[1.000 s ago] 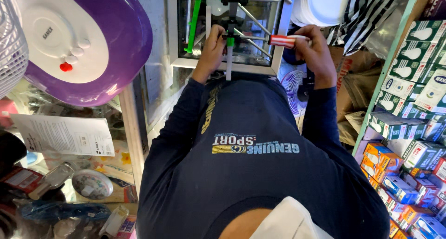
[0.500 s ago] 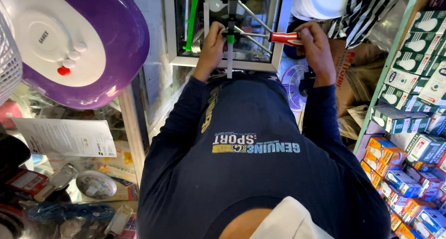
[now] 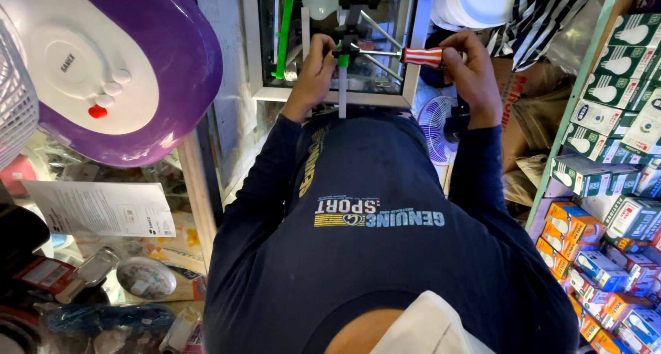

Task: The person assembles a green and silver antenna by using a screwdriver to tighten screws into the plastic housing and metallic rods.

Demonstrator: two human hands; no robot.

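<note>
Far left: white fan grille (image 3: 14,85) at frame edge, then large purple-and-white appliance (image 3: 117,71) with white buttons and one red. Below it, glass tabletop (image 3: 196,209) over a display case: printed paper sheet (image 3: 103,209), round metal lid (image 3: 144,278), small bottle (image 3: 86,278), mixed clutter underneath. Centre: dark blue long-sleeved shirt fills the lower frame, both arms reaching up to a glass-fronted white-framed cabinet (image 3: 255,58). Left hand (image 3: 313,68) closed around the black clamp joint (image 3: 348,47) of a metal-rod assembly, green upright (image 3: 286,30) just beside it, white-grey rod (image 3: 342,92) hanging down from the joint, touching the fingers. Left grip: wrapped tight on the joint. Screwdriver (image 3: 413,56) lying horizontal, shaft tip at the clamp joint, red-and-white striped handle out to the right. Right hand (image 3: 471,75) curled round the handle end; right grip closed firmly on the screwdriver. Below the right forearm: small blue-and-white fan (image 3: 434,127), near the cabinet corner. Above right: white plastic stack (image 3: 475,3) and striped cloth (image 3: 544,16). Far right: green-edged shelf (image 3: 578,99) with green-white bulb boxes (image 3: 620,58) up top, orange and blue boxes (image 3: 606,271) lower down.
</note>
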